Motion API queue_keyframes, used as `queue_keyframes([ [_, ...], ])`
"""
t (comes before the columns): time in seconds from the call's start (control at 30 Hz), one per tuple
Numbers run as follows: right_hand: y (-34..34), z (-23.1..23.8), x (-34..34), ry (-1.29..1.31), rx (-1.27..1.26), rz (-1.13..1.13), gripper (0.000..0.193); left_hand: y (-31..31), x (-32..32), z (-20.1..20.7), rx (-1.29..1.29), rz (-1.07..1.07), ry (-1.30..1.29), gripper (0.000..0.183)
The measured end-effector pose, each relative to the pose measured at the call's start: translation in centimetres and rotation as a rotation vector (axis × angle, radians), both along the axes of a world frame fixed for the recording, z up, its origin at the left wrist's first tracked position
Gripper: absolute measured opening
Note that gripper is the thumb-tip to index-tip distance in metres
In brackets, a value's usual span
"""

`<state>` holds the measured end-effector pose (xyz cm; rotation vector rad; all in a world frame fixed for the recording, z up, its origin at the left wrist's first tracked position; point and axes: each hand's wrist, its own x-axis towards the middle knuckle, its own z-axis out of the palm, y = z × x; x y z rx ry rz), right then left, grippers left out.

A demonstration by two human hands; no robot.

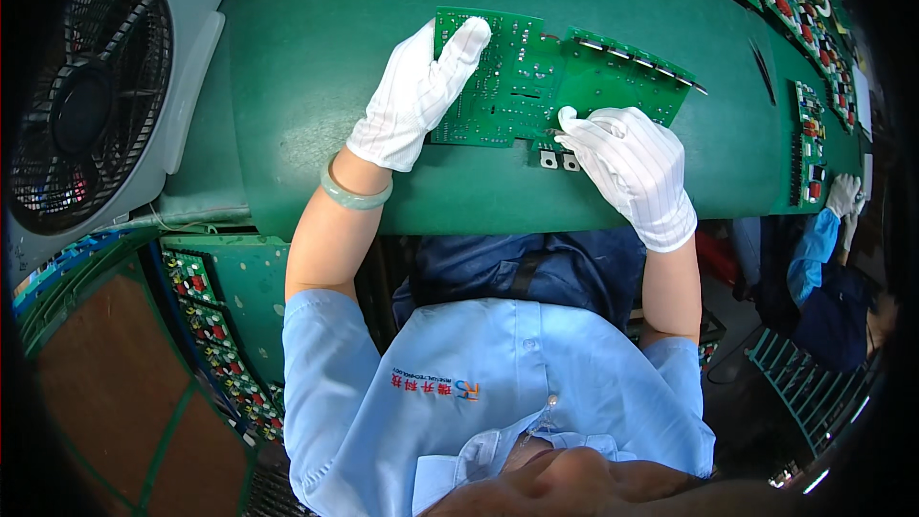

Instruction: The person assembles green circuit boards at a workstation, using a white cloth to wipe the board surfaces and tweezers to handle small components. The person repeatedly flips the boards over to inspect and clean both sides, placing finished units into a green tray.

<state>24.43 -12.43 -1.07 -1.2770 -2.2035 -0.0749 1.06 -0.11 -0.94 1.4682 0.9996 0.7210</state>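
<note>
A green printed circuit board [498,86] is held above the green mat, its solder side facing up. My left hand [412,96], in a white striped glove, grips the board's left end with the thumb lying on top. My right hand [627,158], gloved the same way, is closed at the board's near edge with fingertips pressed together. What those fingertips pinch is too small to make out. Close to them, two metal-tabbed components [559,161] stick out from the near edge. A row of pins or leads [637,57] runs along the board's far right edge.
A pair of tweezers [763,72] lies on the green work mat [325,48] to the right. Populated boards [809,144] line the right side. A grey fan [96,96] stands at left, above a rack of boards [215,335]. Another person's gloved hand [842,193] shows far right.
</note>
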Motion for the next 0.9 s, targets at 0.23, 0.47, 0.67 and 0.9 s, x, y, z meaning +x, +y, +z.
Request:
queue_keyframes([
  [0.23,0.1,0.3,-0.1,-0.010,-0.004,0.003,0.037,0.3,-0.1,-0.6,0.049,0.004,0.054,0.047],
  [0.47,0.0,0.6,-0.1,-0.011,-0.045,0.048,0.035,0.2,0.0,-0.7,0.071,0.004,0.034,0.045],
  [0.67,-0.1,-0.2,-0.2,0.013,0.007,-0.011,0.034,0.2,0.1,-0.3,0.065,0.005,0.084,0.044],
  [0.9,-0.1,1.1,0.4,0.103,-0.050,0.069,0.023,0.3,0.0,-0.9,0.086,0.011,0.069,0.045],
])
